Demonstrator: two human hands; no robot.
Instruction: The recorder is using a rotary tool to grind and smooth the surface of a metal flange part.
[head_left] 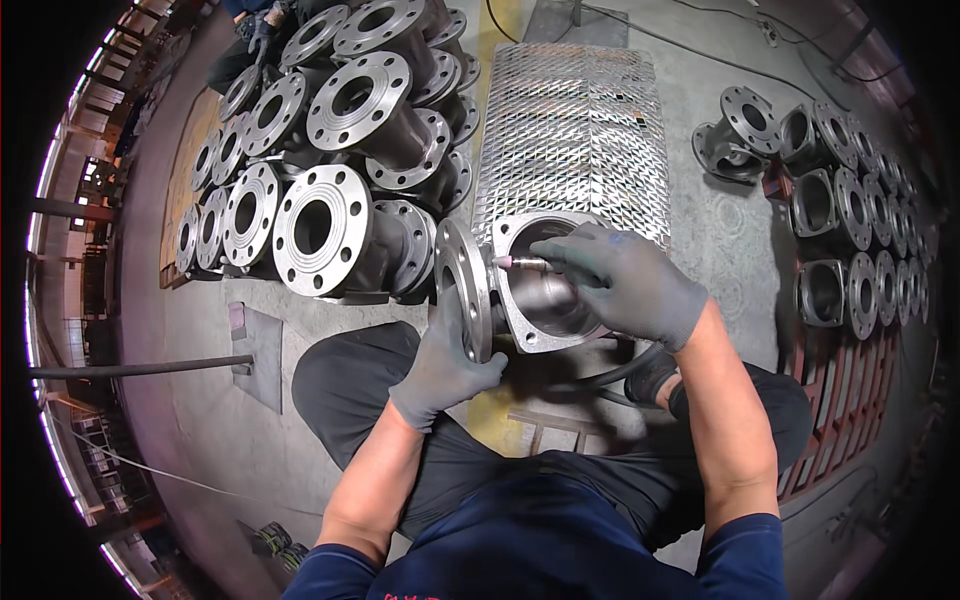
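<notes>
A grey metal valve body (523, 335) stands in front of me, its squarish flange and wide round bore turned toward me. Its round flange (468, 290) rises on the left side. My left hand (445, 362), in a grey glove, grips the lower part of that round flange, thumb apart on the near side. Across the bore reaches my right hand (635, 285), gloved too and closed on a slim grinder (532, 264) with a small pink stone tip. The tip is at the inner left edge of the squarish flange; whether it touches, I cannot tell. The hand hides most of the grinder.
Many flanged castings (320, 230) are stacked at the left. Behind the valve body lies a shiny patterned sheet (570, 130). More castings (825, 205) stand in rows on a red pallet (845, 400) at the right. A dark hose (605, 378) runs by my foot. Another person's hand (262, 25) shows at the far left.
</notes>
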